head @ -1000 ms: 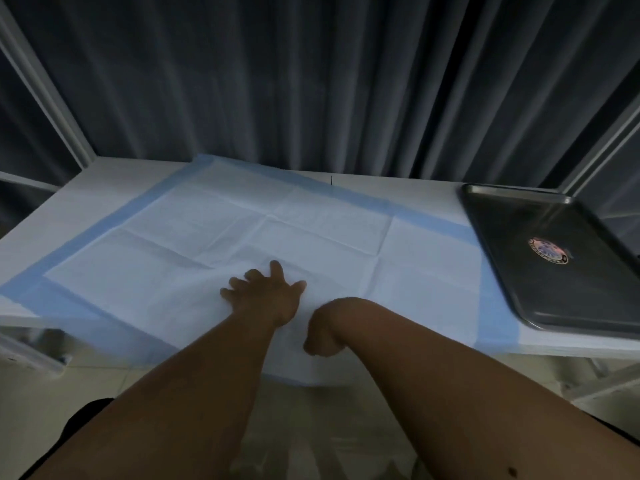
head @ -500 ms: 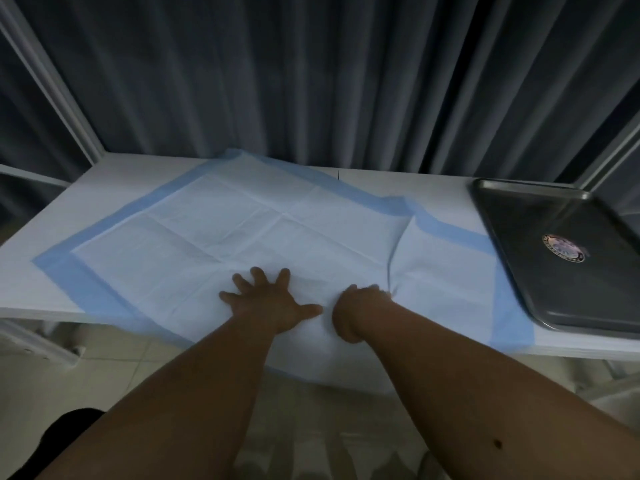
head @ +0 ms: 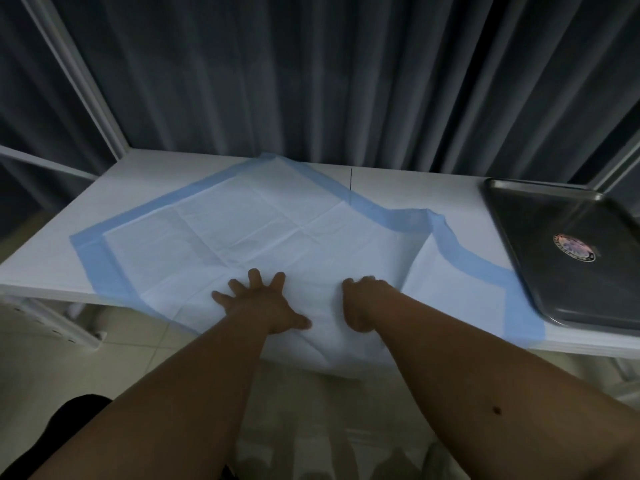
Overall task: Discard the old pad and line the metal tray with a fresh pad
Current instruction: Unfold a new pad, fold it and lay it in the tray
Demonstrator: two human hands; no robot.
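Head view: disposable pad (head: 263, 237), white with blue border, lies spread on the white tabletop (head: 398, 181), near edge overhanging, right part rucked beside the metal tray (head: 512, 220). Left hand (head: 263, 301) presses flat, fingers spread. Right hand (head: 367, 303) curled, grip bunching the sheet. Judged light, limp, tear-prone; best taken at the blue border corners. Round sticker (head: 575, 247) in tray; text unreadable.
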